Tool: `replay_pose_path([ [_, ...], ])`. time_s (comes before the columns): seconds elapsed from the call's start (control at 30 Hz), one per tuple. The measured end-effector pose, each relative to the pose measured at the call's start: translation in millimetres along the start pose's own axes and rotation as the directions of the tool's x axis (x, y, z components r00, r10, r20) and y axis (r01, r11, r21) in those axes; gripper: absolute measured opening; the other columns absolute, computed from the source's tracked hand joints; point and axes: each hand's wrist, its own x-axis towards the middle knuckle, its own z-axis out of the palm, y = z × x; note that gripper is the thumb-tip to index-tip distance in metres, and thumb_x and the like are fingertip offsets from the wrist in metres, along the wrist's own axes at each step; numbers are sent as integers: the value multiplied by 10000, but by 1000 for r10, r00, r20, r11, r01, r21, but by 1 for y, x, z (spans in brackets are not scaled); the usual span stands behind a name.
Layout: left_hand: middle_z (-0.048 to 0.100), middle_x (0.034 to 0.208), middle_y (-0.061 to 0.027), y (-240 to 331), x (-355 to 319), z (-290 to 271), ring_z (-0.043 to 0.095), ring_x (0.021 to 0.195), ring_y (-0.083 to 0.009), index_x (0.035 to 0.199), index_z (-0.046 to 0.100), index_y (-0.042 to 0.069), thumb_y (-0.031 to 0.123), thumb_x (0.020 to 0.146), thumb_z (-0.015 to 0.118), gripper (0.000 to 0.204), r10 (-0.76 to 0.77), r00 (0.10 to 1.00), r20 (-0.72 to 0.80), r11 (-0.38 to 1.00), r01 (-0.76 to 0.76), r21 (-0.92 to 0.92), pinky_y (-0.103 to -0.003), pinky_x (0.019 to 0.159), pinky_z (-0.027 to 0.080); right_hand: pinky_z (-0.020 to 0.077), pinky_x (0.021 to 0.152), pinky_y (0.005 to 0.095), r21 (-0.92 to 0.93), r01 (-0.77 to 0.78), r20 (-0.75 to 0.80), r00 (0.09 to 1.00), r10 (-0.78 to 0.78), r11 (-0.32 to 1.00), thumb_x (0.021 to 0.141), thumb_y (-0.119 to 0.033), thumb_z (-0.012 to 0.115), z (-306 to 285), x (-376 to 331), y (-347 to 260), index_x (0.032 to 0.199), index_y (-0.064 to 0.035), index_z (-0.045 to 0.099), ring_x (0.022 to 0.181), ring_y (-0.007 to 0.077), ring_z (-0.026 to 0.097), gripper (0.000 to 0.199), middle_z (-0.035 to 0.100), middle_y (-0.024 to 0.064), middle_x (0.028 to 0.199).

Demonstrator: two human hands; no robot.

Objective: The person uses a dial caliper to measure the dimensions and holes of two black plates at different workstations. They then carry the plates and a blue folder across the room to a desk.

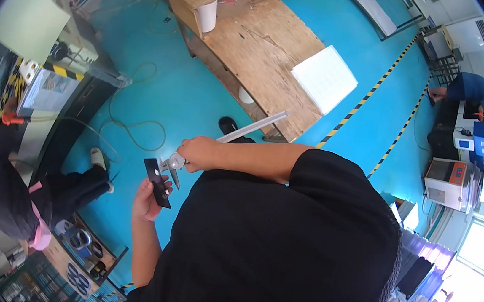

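My left hand is closed on the edge of a flat black rectangular plate with a few light spots or holes in it. In my right hand is a dial caliper. Its long beam sticks out past my hand toward the wooden table. The round dial and the jaws lie at the plate's upper end, right beside it. Whether the jaws touch the plate is too small to tell. Both hands are held in front of my body, above the blue floor.
A wooden table ahead carries white paper sheets and a white cup. A person in dark clothes works at machinery on the left, with a hose on the floor. Another person bends at the far right.
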Motion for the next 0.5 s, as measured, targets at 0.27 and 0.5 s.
replay_pose_path([
  [0.27, 620, 1107, -132, -23, -73, -44, 630, 953, -266, 1162, 528, 63, 192, 951, 600, 257, 231, 972, 41, 966, -224, -127, -417, 824, 529, 545, 712, 439, -43, 101, 43, 994, -99, 994, 732, -279, 688, 4, -25, -27, 976, -75, 651, 825, 337, 664, 321, 657, 140, 901],
  [0.5, 642, 1043, -71, -31, -109, -38, 611, 970, -178, 1122, 580, 11, 166, 947, 610, 236, 226, 957, -182, 972, -209, 108, -352, 861, 497, 539, 724, 434, 82, 24, -230, 973, -5, 996, 781, -305, 674, 17, -23, -39, 1076, -153, 659, 868, 329, 663, 332, 688, 122, 951],
])
